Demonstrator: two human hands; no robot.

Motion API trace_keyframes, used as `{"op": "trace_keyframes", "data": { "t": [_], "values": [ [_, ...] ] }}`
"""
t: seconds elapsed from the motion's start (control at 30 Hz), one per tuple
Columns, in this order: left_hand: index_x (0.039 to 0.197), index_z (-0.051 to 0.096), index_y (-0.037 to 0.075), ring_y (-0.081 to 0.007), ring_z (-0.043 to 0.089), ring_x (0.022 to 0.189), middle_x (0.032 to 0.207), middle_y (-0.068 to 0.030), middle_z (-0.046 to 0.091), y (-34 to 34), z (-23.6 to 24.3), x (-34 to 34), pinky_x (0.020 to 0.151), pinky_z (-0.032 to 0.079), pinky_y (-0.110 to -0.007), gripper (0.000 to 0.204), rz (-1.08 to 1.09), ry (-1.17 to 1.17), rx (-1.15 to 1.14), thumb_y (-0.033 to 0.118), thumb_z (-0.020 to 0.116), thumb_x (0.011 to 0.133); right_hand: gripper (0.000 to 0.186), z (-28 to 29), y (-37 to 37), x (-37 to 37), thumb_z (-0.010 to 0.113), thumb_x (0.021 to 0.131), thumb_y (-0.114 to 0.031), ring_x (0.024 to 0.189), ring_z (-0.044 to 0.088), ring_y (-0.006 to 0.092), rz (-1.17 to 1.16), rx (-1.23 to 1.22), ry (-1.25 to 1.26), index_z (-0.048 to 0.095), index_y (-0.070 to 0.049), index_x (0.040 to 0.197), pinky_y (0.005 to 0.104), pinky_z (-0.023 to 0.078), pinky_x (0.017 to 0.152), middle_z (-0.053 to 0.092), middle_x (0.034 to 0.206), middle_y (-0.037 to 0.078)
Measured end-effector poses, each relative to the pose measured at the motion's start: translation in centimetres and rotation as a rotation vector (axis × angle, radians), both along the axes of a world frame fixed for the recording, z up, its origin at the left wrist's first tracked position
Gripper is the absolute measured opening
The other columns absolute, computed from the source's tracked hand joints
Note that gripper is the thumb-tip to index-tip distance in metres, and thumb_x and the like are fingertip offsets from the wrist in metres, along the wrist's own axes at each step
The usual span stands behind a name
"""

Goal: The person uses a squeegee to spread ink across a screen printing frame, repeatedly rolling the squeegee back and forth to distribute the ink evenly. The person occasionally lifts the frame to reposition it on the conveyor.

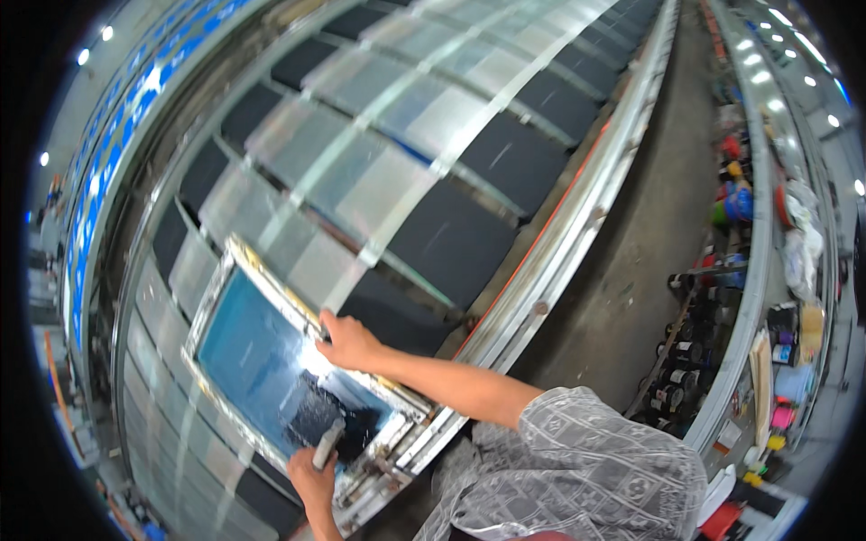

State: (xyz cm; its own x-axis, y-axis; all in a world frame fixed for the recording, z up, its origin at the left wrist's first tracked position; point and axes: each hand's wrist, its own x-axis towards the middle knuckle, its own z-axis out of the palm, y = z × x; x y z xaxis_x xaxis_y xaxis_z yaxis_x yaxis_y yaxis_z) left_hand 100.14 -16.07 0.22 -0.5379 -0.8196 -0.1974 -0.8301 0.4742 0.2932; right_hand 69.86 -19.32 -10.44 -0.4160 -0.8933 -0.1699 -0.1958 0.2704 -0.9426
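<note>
A screen-printing frame (215, 302) with worn, paint-spotted edges and blue mesh lies tilted in front of me. My left hand (313, 482) is closed around a pale grey handle (328, 444), seemingly that of a squeegee, at the near side of the frame. Dark, wet-looking ink (317, 408) covers the mesh close to it. Along the frame's right edge, my right hand (350, 343) is wrapped over the rail. Its fingertips are partly hidden, and a bright reflection shines on the mesh beside it.
The long printing table (298, 230) carries rows of dark fabric panels (456, 239) and pale, glossy ones. A metal rail (577, 261) with an orange line runs along its right edge. Beyond the aisle floor (622, 279), shelves (753, 298) hold several containers (667, 397).
</note>
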Motion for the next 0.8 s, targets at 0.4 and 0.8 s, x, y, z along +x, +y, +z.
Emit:
{"op": "trace_keyframes", "data": {
  "t": [0.4,0.8],
  "values": [
    [0.101,0.072,0.003,-0.0337,0.062,0.082,0.089,-0.0126,0.066,1.8,-1.7,0.9,0.072,0.048,-0.043,0.039,-0.042,-0.015,-0.056,-0.008,0.078,0.064,0.035,1.7,0.5,-1.0,0.069,0.095,-0.021,0.084,0.070,0.0460,-0.005,-0.111,-0.345,0.056,-0.002,0.121,0.0519,0.057,0.072,0.070,0.095,0.026],
    [0.098,0.070,0.003,-0.0335,0.060,0.079,0.086,-0.0131,0.063,1.9,-1.4,1.0,0.069,0.047,-0.043,0.036,-0.025,-0.091,-0.046,-0.005,0.081,0.065,0.036,2.0,0.4,-1.5,0.066,0.099,-0.017,0.078,0.069,0.0480,0.068,-0.024,-0.492,0.052,0.000,0.127,0.0509,0.057,0.066,0.067,0.098,0.028]
  ]
}}
